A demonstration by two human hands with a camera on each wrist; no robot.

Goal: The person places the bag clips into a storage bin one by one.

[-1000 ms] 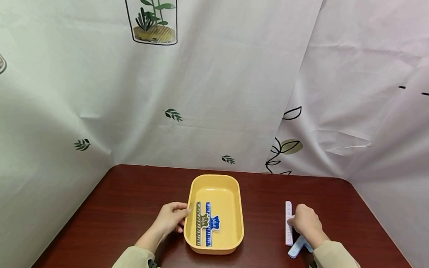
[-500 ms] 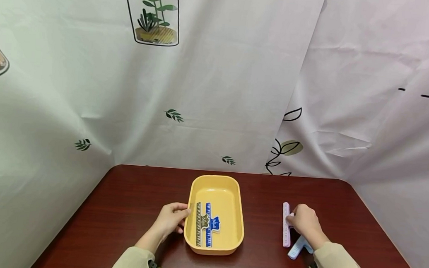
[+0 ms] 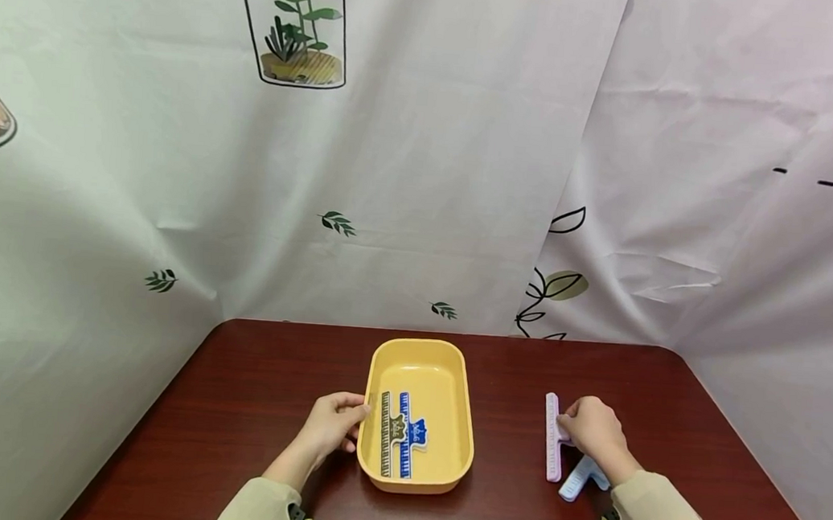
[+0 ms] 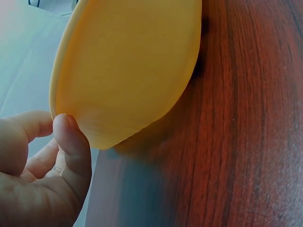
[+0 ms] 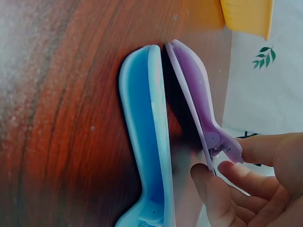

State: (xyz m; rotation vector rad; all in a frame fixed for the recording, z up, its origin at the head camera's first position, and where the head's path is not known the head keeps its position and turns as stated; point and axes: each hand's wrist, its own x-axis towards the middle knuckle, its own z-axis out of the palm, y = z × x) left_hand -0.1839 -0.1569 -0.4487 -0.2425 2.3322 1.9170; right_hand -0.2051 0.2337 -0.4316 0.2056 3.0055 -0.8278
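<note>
A yellow rectangular tray point(image 3: 438, 463) stands on the table, with a dark olive clip point(image 3: 385, 443) and a deep blue clip point(image 3: 405, 453) lying side by side in it. My left hand point(image 3: 332, 425) pinches the tray's left rim between thumb and fingers; the left wrist view shows this at the tray wall point(image 4: 128, 66). To the right, my right hand point(image 3: 596, 432) pinches a light purple sealing clip point(image 3: 551, 439) by its handle. In the right wrist view, that clip's long bar point(image 5: 194, 85) tilts beside a light blue clip point(image 5: 147, 127), which lies nearest.
The dark red-brown table point(image 3: 279, 363) ends at a rear edge just in front of a white patterned curtain point(image 3: 423, 172). Curtain also hangs along both sides. Table surface separates the tray from the purple and light blue clips.
The purple clip has shifted slightly left and toward me in my right hand, away from the light blue clip. My left hand and the tray have stayed put.
</note>
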